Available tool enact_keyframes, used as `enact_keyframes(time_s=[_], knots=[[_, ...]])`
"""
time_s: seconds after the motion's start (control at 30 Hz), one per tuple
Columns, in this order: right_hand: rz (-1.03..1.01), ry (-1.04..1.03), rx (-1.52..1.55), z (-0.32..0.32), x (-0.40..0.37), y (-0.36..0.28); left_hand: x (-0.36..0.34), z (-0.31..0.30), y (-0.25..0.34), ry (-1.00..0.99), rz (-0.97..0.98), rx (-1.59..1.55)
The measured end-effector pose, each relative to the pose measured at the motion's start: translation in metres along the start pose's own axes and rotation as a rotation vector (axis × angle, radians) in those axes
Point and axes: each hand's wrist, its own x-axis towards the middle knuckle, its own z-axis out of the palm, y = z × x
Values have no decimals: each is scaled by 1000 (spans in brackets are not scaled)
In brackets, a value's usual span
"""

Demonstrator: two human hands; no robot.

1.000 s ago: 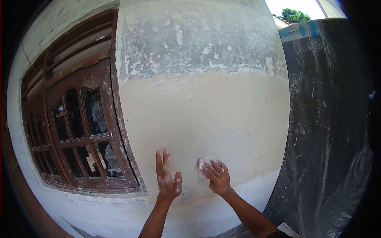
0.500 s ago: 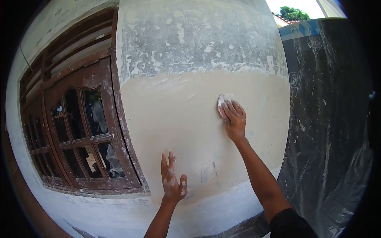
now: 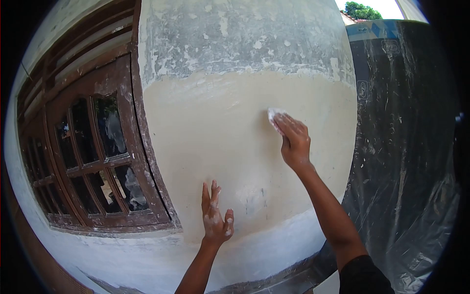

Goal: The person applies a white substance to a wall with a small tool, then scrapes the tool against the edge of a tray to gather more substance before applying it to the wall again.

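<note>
A flat, white-smeared pad [image 3: 275,119] with a pinkish edge is gripped in my right hand [image 3: 295,142]. My fingers lie along its upper side, and it is tilted, with its tip close against the cream-coated part of the wall [image 3: 215,127]. Lower down and to the left, my left hand [image 3: 215,218] holds nothing. Its fingers are stretched out and its thumb stands apart, in front of the wall's lower cream area. White smudges dot that hand. Short dark marks [image 3: 262,196] show through the coating to the right of it.
A brown wooden window [image 3: 98,147] with several dark panes is set in the wall at left. Rough grey plaster [image 3: 245,39] spans the wall above the cream coat, with a white band [image 3: 254,255] below. A dark, plastic-covered panel [image 3: 396,137] stands at right.
My right hand has turned, so the pad now shows more edge-on than flat. The view has shifted slightly; my left hand keeps its spread pose.
</note>
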Motion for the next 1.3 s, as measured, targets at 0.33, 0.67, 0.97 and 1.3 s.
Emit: enact_keyframes(time_s=[0.33, 0.67, 0.97, 1.3], knots=[[34, -123, -112, 48, -63, -15, -9, -17, 6, -7, -38, -30], [164, -417, 197, -28, -223, -116, 0, -38, -11, -33, -16, 27], [3, 100, -35, 53, 97, -4, -8, -9, 5, 38, -50, -50], [44, -675, 65, -33, -358, -105, -86, -9, 49, -90, -194, 150]])
